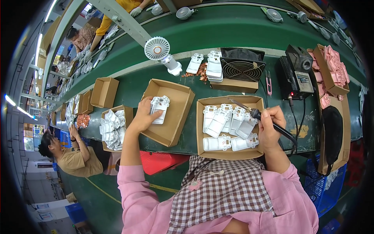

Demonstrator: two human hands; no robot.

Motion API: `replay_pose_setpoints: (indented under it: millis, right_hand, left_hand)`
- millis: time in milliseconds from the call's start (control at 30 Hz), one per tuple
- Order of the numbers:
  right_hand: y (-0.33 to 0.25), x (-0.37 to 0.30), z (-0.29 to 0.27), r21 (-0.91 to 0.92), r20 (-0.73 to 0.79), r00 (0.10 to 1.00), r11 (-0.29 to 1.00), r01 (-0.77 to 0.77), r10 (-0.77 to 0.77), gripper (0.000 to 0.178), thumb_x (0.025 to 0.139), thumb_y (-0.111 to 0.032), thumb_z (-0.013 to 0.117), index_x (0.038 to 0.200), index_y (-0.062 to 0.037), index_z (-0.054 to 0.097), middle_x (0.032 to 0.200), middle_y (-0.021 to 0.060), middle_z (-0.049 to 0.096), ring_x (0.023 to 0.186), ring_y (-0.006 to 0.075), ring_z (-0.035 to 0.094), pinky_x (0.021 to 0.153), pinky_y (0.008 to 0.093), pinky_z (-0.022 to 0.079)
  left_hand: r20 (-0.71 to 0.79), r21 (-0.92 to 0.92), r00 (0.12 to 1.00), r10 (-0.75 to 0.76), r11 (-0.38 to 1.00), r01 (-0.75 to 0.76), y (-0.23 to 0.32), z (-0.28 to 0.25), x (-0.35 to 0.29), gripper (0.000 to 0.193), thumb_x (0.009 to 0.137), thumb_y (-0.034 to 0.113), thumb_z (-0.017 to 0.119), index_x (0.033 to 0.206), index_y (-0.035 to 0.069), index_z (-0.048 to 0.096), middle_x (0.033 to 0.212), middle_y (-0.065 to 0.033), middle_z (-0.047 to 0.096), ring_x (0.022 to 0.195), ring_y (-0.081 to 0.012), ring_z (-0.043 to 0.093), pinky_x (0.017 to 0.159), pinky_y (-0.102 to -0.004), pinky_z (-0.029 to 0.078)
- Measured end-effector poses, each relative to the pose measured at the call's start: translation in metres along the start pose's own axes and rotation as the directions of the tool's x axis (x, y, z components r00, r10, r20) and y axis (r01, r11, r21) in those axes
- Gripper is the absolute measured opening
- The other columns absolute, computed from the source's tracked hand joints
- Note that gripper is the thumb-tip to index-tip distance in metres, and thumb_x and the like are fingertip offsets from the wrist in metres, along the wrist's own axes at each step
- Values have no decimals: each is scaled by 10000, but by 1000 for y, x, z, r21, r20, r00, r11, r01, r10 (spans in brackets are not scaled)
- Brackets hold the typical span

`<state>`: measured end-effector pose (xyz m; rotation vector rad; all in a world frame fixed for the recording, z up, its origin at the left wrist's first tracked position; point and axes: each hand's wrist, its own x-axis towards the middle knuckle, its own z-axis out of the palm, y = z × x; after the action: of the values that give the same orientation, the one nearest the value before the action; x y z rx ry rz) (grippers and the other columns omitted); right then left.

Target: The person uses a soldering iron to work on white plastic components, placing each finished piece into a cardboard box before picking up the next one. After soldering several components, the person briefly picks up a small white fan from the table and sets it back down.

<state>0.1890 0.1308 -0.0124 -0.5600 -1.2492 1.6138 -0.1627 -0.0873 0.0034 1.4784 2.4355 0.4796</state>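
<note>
My left hand [143,116] is closed on a white plastic housing [160,106], its thumb across the near part. It holds the housing over a shallow cardboard box [168,132] whose visible bottom is bare. In my right hand [271,126] is a soldering iron [256,114] gripped like a pen. Its thin metal tip points left, above a second cardboard box [200,148]. Several white housings [217,124] lie inside that box, some overlapping. The iron's black cord trails off past my right wrist.
Behind the boxes are a white handheld fan [157,48], stacked housings [214,64], small copper-coloured parts [202,72] and a black exhaust fan [242,68]. Tweezers [269,83] and a soldering station [297,76] stand right. A box of white parts [113,130] is left; a co-worker [80,156] sits beyond.
</note>
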Motion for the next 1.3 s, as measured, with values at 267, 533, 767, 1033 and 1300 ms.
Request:
replay_pose_setpoints:
  millis: [267,533,767,1033,1300]
  right_hand:
    - [0,0,0,19,2,1000,1000,23,-23,143,888,-63,571,788,-47,470,630,-16,502,503,19,422,448,174,325]
    - [-2,0,1,38,2,1000,999,23,-23,139,891,-58,562,794,-47,464,634,-16,487,506,18,406,447,176,309]
    - [-2,-2,0,52,2,999,998,33,-33,138,889,-48,559,791,-45,462,634,-16,484,505,20,406,448,175,308]
    - [2,-2,-6,29,15,1000,999,23,-23,116,886,-51,573,808,-41,488,687,-10,534,547,17,437,492,178,350]
    - [-1,-1,-5,105,0,998,992,67,-67,120,893,-43,555,813,-45,465,685,-10,499,557,21,416,505,178,345]
  left_hand:
    - [-39,224,997,-69,972,76,29,51,-18,560,761,99,660,1206,-32,347,1104,-243,426,1026,-433,433,884,-477,405]
    - [-230,88,972,-48,994,69,52,48,-14,783,713,-35,638,1372,-11,218,1156,-257,426,1033,-433,433,897,-486,386]
    - [-155,169,980,-128,974,154,39,59,-1,751,747,69,682,1348,-40,247,1152,-259,453,1060,-431,446,898,-477,390]
    - [-3,-981,936,-351,182,65,57,26,-6,475,786,91,674,1215,30,478,1099,-101,578,972,-205,593,788,-415,545]
    - [139,-886,990,2,-446,125,162,57,5,570,711,21,649,1237,-13,432,1075,-153,584,979,-288,603,680,-400,542]
